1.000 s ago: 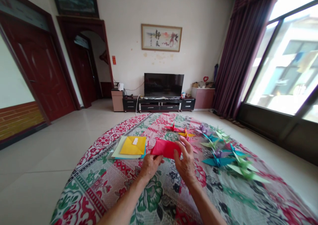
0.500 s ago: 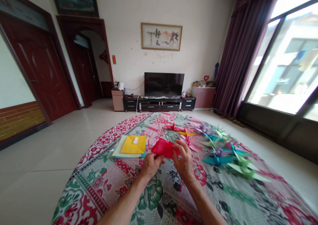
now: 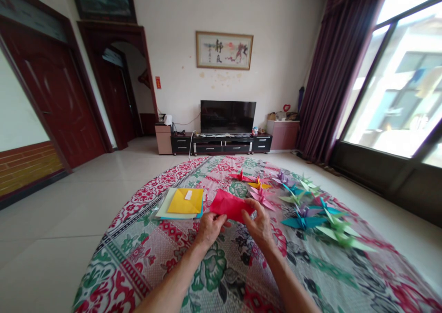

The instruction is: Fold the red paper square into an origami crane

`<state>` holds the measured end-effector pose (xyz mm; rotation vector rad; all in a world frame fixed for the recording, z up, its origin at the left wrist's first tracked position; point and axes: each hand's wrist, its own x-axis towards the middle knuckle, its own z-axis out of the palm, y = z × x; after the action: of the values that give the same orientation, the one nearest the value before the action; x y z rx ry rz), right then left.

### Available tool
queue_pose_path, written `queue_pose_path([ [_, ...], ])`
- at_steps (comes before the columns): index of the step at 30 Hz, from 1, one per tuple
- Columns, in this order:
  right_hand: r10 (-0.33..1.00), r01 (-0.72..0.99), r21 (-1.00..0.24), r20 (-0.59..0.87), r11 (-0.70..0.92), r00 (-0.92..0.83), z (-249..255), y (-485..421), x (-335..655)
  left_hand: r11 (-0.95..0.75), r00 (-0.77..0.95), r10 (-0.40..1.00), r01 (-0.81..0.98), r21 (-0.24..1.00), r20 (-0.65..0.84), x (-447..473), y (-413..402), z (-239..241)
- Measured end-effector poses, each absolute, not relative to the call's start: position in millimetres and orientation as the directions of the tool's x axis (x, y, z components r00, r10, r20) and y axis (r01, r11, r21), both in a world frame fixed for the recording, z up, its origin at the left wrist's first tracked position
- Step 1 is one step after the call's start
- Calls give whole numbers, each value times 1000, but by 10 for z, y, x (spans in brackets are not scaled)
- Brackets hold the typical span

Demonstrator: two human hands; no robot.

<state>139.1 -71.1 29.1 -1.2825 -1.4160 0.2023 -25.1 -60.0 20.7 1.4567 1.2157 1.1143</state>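
Note:
A folded piece of red paper (image 3: 229, 205) is held between both hands above the patterned tablecloth (image 3: 152, 257). My left hand (image 3: 209, 228) pinches its lower left corner, thumb on top. At the paper's right edge, my right hand (image 3: 258, 221) grips it with thumb and fingers. Left of the hands lies a stack of yellow origami paper (image 3: 184, 202) over pale green and blue sheets. On the right stand several folded paper cranes; closest to my right hand is a pink crane (image 3: 261, 197), and a blue crane (image 3: 303, 222) sits farther right.
Light green cranes (image 3: 340, 232) stand at the right of the round table, with a red crane (image 3: 241, 176) and a yellow crane (image 3: 258, 184) toward the back. Beyond the table, a television (image 3: 228, 117) rests on a low black cabinet (image 3: 223, 145).
The red paper has spread wider and turned flatter toward me. My right hand has shifted slightly right, its fingers now closed on the paper's right edge.

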Motion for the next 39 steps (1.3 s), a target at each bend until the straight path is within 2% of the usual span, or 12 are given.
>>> queue_pose_path([
  [5,786,391,-836,519,385,335,229,-665,1409,-78,80,994,119,990,69,-259,-565,161],
  [10,897,-24,-947,296,321,328,252,-680,1391,-16,37,999,-61,998,18,-255,-555,180],
  [13,942,-204,-943,206,264,265,305,-725,1373,23,24,1000,-192,981,-19,-245,-567,220],
  [18,966,-326,-919,160,221,203,292,-760,1304,94,24,996,-358,929,-91,-222,-574,234],
  [22,975,-321,-924,171,208,139,251,-767,1230,112,54,994,-358,927,-99,-223,-573,224],
  [34,974,-58,-979,188,196,125,360,-840,1265,123,241,967,-186,975,-76,-280,-627,263],
  [39,969,-58,-970,228,234,91,385,-853,1278,145,273,959,-218,965,-83,-289,-621,254],
])
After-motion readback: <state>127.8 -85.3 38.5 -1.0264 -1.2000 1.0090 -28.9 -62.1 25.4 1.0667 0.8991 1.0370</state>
